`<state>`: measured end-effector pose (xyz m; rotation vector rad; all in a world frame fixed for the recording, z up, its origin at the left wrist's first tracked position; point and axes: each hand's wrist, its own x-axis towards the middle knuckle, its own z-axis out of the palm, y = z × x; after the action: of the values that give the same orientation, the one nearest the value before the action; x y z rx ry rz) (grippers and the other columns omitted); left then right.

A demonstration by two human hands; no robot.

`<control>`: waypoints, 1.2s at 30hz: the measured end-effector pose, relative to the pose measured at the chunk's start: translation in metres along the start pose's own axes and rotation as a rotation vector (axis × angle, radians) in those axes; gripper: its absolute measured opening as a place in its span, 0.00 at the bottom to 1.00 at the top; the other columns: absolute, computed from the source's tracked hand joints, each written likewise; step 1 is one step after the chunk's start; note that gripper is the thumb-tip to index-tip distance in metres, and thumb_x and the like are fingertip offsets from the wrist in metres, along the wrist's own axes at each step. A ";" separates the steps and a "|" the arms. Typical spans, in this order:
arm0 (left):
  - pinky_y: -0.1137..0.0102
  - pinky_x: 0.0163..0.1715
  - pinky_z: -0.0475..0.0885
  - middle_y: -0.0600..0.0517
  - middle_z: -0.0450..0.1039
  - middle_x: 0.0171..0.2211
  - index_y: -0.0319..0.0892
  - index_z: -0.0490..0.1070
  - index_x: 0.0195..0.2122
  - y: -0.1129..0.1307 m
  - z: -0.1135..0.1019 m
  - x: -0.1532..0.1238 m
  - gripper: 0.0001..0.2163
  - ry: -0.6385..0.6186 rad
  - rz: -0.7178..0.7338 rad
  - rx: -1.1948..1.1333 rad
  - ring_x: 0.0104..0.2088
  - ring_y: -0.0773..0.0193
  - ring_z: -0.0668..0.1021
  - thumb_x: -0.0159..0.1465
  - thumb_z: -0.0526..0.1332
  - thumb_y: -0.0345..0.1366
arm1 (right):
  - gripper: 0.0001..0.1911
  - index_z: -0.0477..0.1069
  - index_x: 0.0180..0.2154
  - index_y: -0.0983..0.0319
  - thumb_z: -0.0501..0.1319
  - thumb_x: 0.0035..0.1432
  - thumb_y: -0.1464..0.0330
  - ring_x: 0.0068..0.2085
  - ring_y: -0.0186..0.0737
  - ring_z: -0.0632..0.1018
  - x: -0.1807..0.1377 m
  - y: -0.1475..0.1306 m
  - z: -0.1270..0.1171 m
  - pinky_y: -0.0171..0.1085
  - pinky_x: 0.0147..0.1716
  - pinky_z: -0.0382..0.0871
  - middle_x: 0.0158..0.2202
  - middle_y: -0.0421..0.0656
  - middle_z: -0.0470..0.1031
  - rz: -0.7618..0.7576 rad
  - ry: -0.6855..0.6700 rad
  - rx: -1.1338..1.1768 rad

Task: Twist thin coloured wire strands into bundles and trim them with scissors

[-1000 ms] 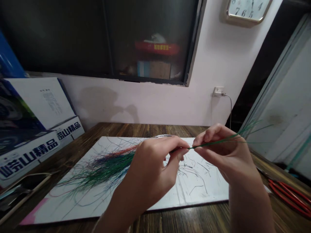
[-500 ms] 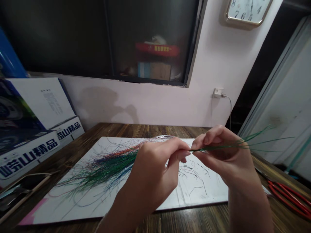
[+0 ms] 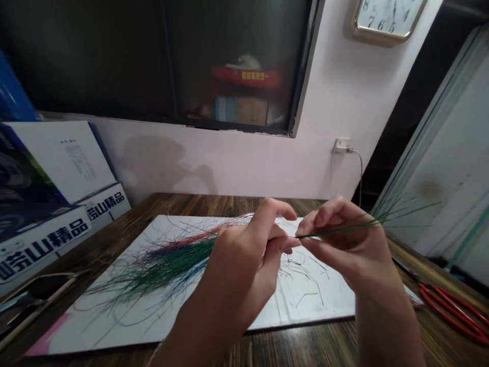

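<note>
Between my two hands runs a small bundle of thin green wires [image 3: 361, 224], its loose ends fanning out to the right past my wrist. My right hand [image 3: 344, 237] pinches the bundle between thumb and fingertips. Just left of it, my left hand [image 3: 254, 250] is closed on the near end of the same wires with its thumb, while its index finger is raised and bent off them. Its fingers hide part of that end. Under and beyond my left hand lies a large loose pile of wires [image 3: 171, 265], green, blue and red, on a white board [image 3: 263, 318].
Short dark wire scraps [image 3: 305, 275] are scattered over the board. Red-handled scissors [image 3: 454, 308] lie at the right on the wooden table [image 3: 298, 344]. Printed boxes [image 3: 57, 234] and a tray [image 3: 38, 300] with metal tools stand at the left. A wall [image 3: 244, 163] rises behind.
My left index finger has lifted off the wires. The green wires' free ends have shifted left and slightly turned, with my right hand moving a little left.
</note>
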<state>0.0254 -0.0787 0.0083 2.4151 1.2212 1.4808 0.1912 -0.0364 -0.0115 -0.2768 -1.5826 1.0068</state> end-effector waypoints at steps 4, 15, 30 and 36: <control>0.74 0.24 0.65 0.62 0.73 0.21 0.46 0.61 0.40 0.002 -0.002 0.000 0.11 -0.006 0.017 0.020 0.19 0.71 0.72 0.61 0.56 0.23 | 0.13 0.69 0.33 0.58 0.67 0.49 0.79 0.34 0.34 0.77 -0.001 -0.002 0.002 0.33 0.34 0.75 0.31 0.38 0.77 0.001 0.017 -0.006; 0.74 0.27 0.68 0.62 0.76 0.25 0.47 0.60 0.47 -0.001 -0.007 0.001 0.15 0.063 0.016 0.001 0.23 0.70 0.76 0.61 0.60 0.26 | 0.12 0.67 0.32 0.57 0.66 0.50 0.78 0.32 0.32 0.74 0.002 -0.004 0.007 0.32 0.31 0.70 0.29 0.37 0.73 -0.025 0.153 -0.054; 0.76 0.23 0.66 0.55 0.74 0.25 0.42 0.75 0.33 -0.017 -0.019 0.008 0.09 -0.338 -0.131 -0.301 0.23 0.72 0.69 0.65 0.54 0.30 | 0.08 0.69 0.32 0.59 0.64 0.53 0.77 0.34 0.32 0.74 0.002 -0.001 0.000 0.31 0.32 0.71 0.31 0.39 0.71 -0.018 0.092 -0.015; 0.76 0.22 0.65 0.55 0.75 0.25 0.41 0.75 0.31 -0.018 -0.011 0.008 0.09 -0.261 -0.140 -0.214 0.23 0.71 0.70 0.63 0.56 0.28 | 0.09 0.66 0.32 0.59 0.66 0.52 0.75 0.32 0.35 0.77 0.000 -0.002 0.006 0.35 0.31 0.73 0.30 0.40 0.76 0.113 0.095 -0.070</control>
<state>0.0081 -0.0650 0.0127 2.2448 1.0893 1.1503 0.1863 -0.0399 -0.0096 -0.4601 -1.5313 1.0111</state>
